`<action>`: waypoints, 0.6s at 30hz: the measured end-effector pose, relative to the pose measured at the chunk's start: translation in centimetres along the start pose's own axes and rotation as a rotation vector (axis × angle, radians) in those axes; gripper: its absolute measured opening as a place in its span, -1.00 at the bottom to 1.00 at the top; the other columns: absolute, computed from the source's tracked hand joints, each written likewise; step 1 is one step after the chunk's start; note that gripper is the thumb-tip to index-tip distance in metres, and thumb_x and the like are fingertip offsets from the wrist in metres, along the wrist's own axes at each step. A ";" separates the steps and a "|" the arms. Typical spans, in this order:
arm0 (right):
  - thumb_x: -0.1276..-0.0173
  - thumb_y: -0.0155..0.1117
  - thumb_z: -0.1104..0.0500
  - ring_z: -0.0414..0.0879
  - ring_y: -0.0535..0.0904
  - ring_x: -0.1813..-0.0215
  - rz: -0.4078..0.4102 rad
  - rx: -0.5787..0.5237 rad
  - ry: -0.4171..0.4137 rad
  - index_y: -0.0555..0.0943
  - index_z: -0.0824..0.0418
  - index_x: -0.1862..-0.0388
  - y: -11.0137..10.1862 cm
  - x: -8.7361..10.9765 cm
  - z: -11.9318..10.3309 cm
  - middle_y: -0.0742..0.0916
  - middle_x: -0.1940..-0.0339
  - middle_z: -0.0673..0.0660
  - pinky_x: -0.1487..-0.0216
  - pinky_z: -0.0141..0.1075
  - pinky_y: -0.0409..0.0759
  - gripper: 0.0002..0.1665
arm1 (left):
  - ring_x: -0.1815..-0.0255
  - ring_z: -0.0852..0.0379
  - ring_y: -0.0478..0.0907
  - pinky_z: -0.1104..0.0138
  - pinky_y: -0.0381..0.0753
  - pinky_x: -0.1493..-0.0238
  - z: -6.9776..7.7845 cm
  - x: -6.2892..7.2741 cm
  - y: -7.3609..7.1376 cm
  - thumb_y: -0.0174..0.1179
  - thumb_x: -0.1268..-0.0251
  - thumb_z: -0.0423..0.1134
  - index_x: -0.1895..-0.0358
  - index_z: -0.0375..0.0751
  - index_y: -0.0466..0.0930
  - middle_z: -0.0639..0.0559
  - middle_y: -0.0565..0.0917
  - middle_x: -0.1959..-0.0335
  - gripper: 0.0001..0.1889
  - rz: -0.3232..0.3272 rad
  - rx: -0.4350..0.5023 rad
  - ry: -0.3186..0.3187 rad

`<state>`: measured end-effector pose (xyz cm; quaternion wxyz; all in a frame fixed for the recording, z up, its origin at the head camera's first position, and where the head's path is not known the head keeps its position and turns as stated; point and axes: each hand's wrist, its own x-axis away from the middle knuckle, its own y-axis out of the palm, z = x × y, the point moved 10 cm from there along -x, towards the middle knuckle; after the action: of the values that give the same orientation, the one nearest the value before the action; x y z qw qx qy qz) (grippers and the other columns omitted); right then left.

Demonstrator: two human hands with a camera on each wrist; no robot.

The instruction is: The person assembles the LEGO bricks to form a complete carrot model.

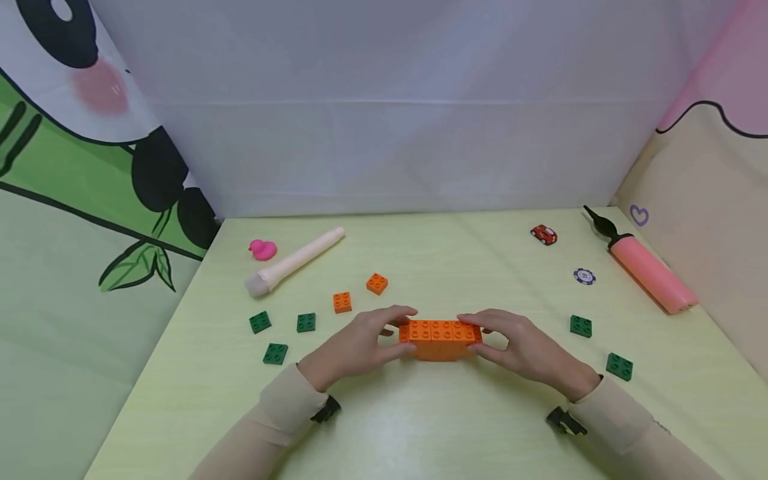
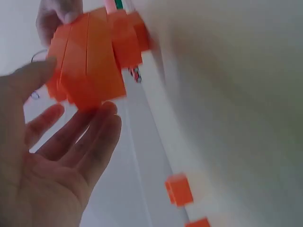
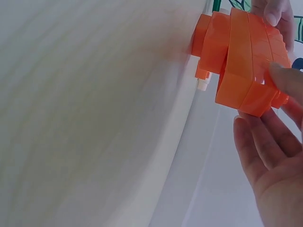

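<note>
A stacked build of orange toy bricks [image 1: 441, 341], with a row of studs on top, is held between both hands near the middle of the table. My left hand [image 1: 355, 343] grips its left end with thumb in front and fingers behind. At the right end, my right hand [image 1: 523, 348] pinches it the same way. Both wrist views show wide layers of the build [image 2: 90, 56] and narrower bricks [image 3: 213, 42] at its underside, on the side facing the table. Beyond the left hand lie two loose orange bricks [image 1: 342, 302], [image 1: 377, 283].
Several green bricks [image 1: 275, 354] lie at left, and two green bricks [image 1: 619, 367] at right. Farther back are a pink duck [image 1: 263, 250], a pale stick with a grey end [image 1: 297, 261], a red toy car [image 1: 543, 235], a poker chip [image 1: 584, 276] and a pink balloon pump [image 1: 654, 275].
</note>
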<state>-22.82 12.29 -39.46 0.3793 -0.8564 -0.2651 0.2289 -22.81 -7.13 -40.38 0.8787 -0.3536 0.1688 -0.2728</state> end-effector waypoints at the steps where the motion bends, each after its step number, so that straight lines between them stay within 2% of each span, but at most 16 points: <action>1: -0.29 0.46 0.10 -0.20 0.60 -0.09 0.002 0.001 0.000 0.54 -0.02 -0.36 0.0 0.0 0.0 0.67 -0.21 -0.08 -0.06 -0.11 0.66 -0.36 | -0.18 0.16 0.56 0.25 0.59 -0.17 -0.3 0.2 -0.3 0.28 -0.35 0.07 -0.37 -0.11 0.43 0.07 0.59 -0.23 -0.39 -0.009 -0.005 -0.018; 3: -0.28 0.47 0.10 -0.21 0.60 -0.05 0.009 0.007 -0.003 0.54 0.03 -0.37 -0.1 0.0 0.0 0.67 -0.21 -0.07 -0.03 -0.11 0.67 -0.34 | -0.23 0.10 0.52 0.18 0.54 -0.24 -1.2 0.5 -1.3 0.28 -0.34 0.10 -0.38 -0.11 0.44 0.05 0.57 -0.26 -0.37 -0.007 -0.044 -0.061; 5: -0.27 0.48 0.10 -0.22 0.60 -0.03 0.017 0.011 -0.008 0.54 0.05 -0.36 -0.2 0.0 0.0 0.67 -0.20 -0.07 -0.01 -0.11 0.67 -0.34 | -0.28 0.03 0.49 0.11 0.49 -0.29 -2.2 0.6 -2.6 0.30 -0.32 0.07 -0.35 -0.12 0.48 0.01 0.56 -0.28 -0.39 0.018 -0.120 -0.115; 9: -0.28 0.47 0.09 -0.22 0.60 -0.01 0.028 0.018 -0.011 0.54 0.02 -0.36 -0.2 0.0 0.1 0.68 -0.18 -0.08 -0.01 -0.12 0.67 -0.35 | -0.29 -0.10 0.47 0.02 0.47 -0.30 -4.9 1.0 -5.4 0.32 -0.32 -0.01 -0.33 -0.21 0.49 -0.11 0.54 -0.26 -0.42 0.079 -0.349 -0.299; 12: -0.29 0.46 0.09 -0.22 0.60 0.00 0.030 0.019 -0.016 0.54 0.02 -0.35 -0.1 0.0 0.1 0.69 -0.17 -0.06 0.00 -0.12 0.67 -0.37 | -0.25 -0.18 0.48 -0.01 0.48 -0.28 -6.9 1.4 -6.5 0.34 -0.32 -0.08 -0.32 -0.30 0.48 -0.22 0.54 -0.24 -0.41 0.082 -0.448 -0.414; 15: -0.31 0.45 0.10 -0.21 0.60 0.01 0.032 0.019 -0.023 0.55 0.04 -0.35 0.0 0.0 0.1 0.69 -0.16 -0.05 0.01 -0.11 0.67 -0.38 | -0.12 -0.16 0.54 0.02 0.53 -0.21 -8.0 1.6 -6.8 0.36 -0.30 -0.12 -0.25 -0.33 0.54 -0.23 0.60 -0.13 -0.46 0.069 -0.476 -0.460; 18: -0.31 0.44 0.11 -0.21 0.60 0.01 0.035 0.015 -0.022 0.55 0.05 -0.34 0.0 0.0 0.1 0.69 -0.16 -0.05 0.01 -0.11 0.67 -0.39 | 0.10 -0.05 0.56 0.08 0.59 -0.05 -8.6 1.6 -6.9 0.39 -0.26 -0.17 -0.15 -0.32 0.61 -0.14 0.66 0.07 -0.55 0.070 -0.478 -0.472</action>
<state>-22.89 12.33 -39.57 0.3789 -0.8554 -0.2525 0.2468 -28.24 -16.81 -41.54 0.7947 -0.5969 0.0321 -0.1058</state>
